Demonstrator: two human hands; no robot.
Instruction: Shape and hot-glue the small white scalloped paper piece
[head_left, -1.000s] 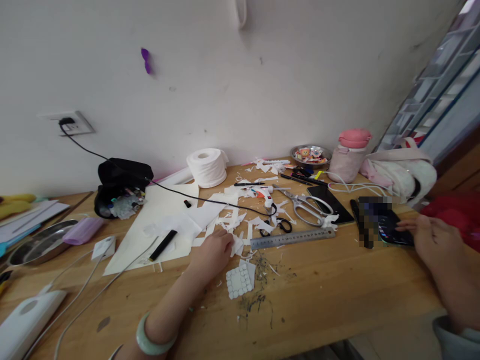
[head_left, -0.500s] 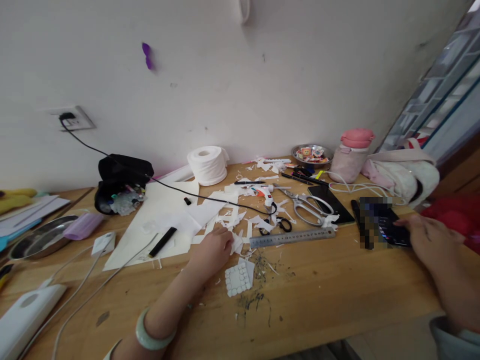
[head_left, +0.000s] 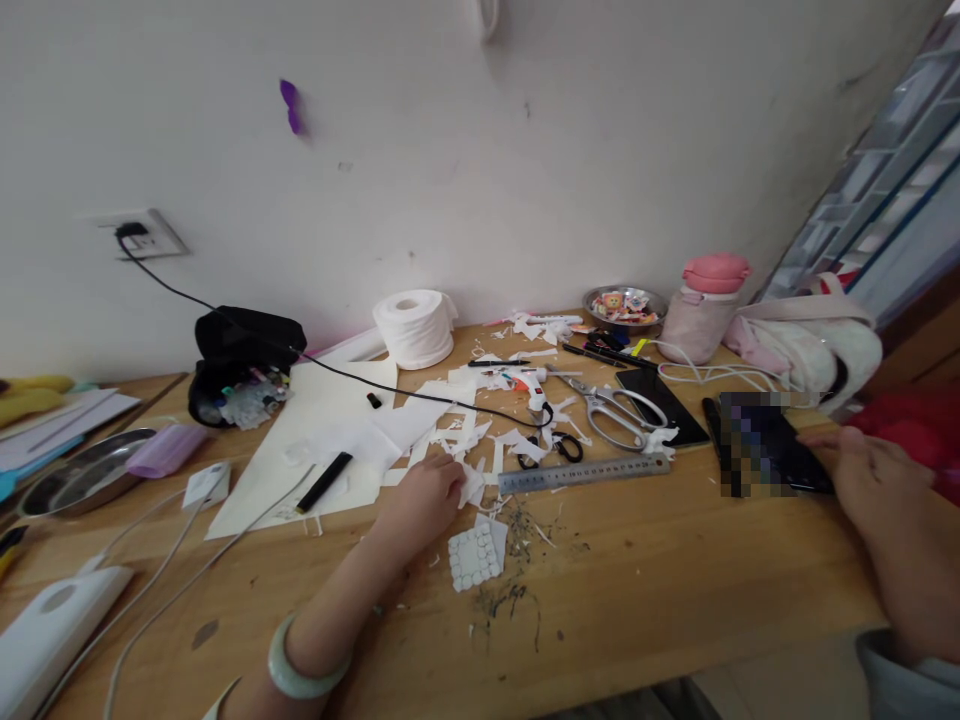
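Note:
My left hand point(head_left: 424, 497) rests on the table with its fingers curled in, beside white paper scraps point(head_left: 472, 487); nothing shows in it. Just in front of it lies a small white paper square point(head_left: 475, 558) edged with drawn rounded shapes, partly over another piece. My right hand point(head_left: 877, 490) is at the right end of a dark phone point(head_left: 801, 462) lying on the table, fingers stretched out over its edge. Part of the phone is blurred out by pixels. A steel ruler point(head_left: 585, 474) lies between the hands, with black-handled scissors point(head_left: 568, 447) and large silver scissors point(head_left: 622, 415) behind it.
A white glue gun point(head_left: 534, 388) trails a black cord to the wall socket point(head_left: 154, 234). Behind stand a toilet roll point(head_left: 414, 332), a bowl of wrapped sweets point(head_left: 625, 305) and a pink bottle point(head_left: 701, 310). At left are white sheets point(head_left: 259, 480), a pencil case point(head_left: 247, 340) and cables.
My right hand has shifted slightly right, its fingers drawn back from the phone's screen toward its edge. The left hand has stayed in place.

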